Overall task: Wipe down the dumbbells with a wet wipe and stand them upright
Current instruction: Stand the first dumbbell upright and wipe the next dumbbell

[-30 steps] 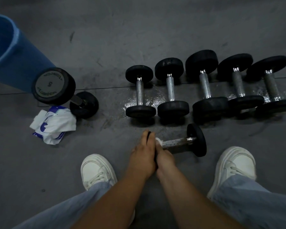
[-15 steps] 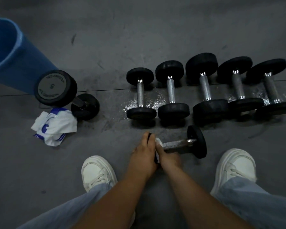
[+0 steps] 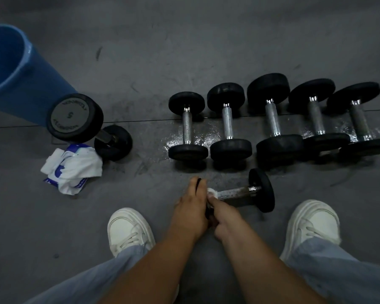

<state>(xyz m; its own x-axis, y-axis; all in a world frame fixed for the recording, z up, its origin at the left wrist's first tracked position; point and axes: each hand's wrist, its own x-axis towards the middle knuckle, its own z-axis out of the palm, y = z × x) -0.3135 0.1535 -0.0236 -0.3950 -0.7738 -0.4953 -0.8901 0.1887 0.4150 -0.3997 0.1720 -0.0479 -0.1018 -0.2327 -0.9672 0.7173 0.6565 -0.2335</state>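
A small black dumbbell [image 3: 246, 191] with a steel handle lies on its side on the grey floor between my shoes. My left hand [image 3: 192, 207] wraps over its left head, which is almost hidden. My right hand [image 3: 223, 212] pinches a white wet wipe [image 3: 212, 192] against the left end of the handle. Several more dumbbells [image 3: 272, 119] lie side by side in a row just beyond. One dumbbell marked 5 [image 3: 75, 118] stands upright at the left.
A blue bucket [image 3: 15, 77] stands at far left. A white and blue wet-wipe pack [image 3: 72, 170] lies next to the upright dumbbell. The floor under the row is wet [image 3: 208, 139]. My white shoes [image 3: 130, 231] [image 3: 312, 224] flank the hands.
My right hand has shifted slightly along the left end of the handle with the wipe. The dumbbell and my left hand stay put.
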